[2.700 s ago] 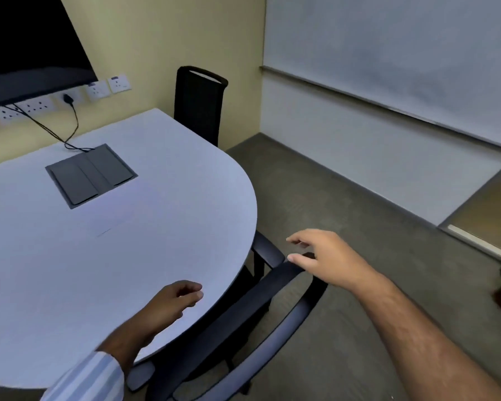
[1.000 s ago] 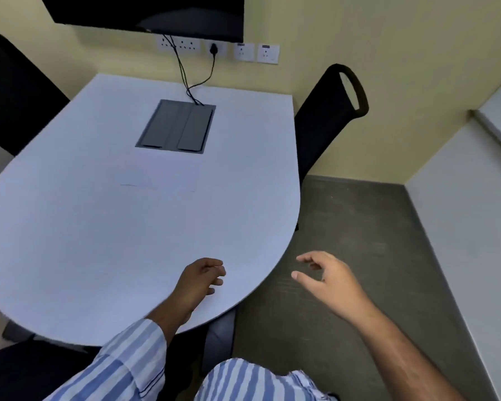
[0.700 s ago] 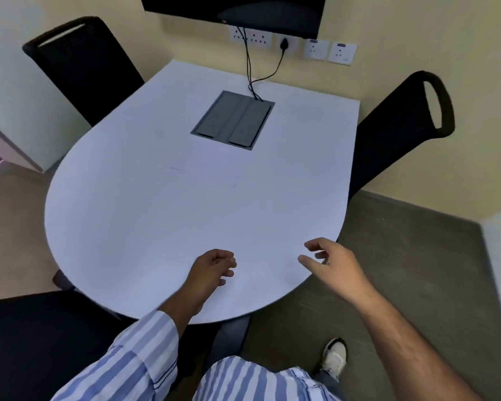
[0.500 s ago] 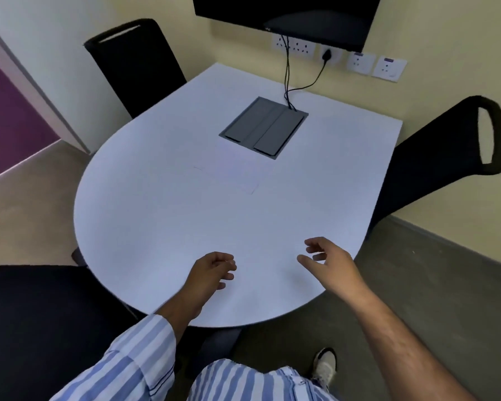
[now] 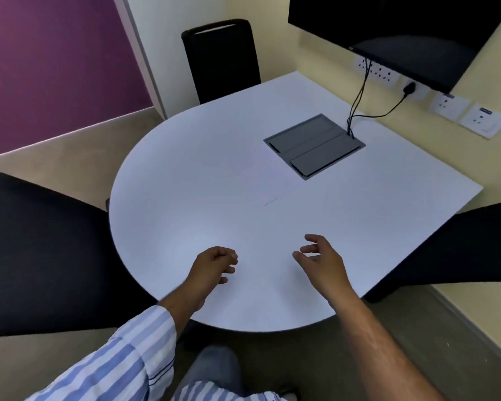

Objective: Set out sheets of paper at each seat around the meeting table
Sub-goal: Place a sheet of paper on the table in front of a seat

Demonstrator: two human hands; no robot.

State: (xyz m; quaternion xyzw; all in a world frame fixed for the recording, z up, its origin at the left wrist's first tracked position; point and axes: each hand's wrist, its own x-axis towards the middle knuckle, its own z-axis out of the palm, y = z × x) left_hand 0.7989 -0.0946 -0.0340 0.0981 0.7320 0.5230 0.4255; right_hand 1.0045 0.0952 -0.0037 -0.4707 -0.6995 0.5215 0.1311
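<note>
Head view puts you at the round end of the white table (image 5: 185, 180). Your left hand (image 5: 214, 266) hovers over the near edge, fingers curled loosely inward, its grip holding nothing. Your right hand (image 5: 323, 263) hovers just beside it, fingers spread and slightly bent, also holding nothing.

Faint outlines of paper (image 5: 268, 180) lie flat near the table's middle, touching the near corner of the grey cable box (image 5: 314, 146). Its long axis runs roughly from the box toward the round near-left edge; the white-on-white contrast is too weak for you to count sheets.

Both box lids are shut, so you cannot tell what is inside. Black cables (image 5: 359, 91) enter its far corner from the wall sockets (image 5: 376, 72) under the screen (image 5: 402, 30).

One chair (image 5: 220, 59) stands at the far edge, another (image 5: 41, 250) at the left edge, a third (image 5: 460, 247) at the right edge.
</note>
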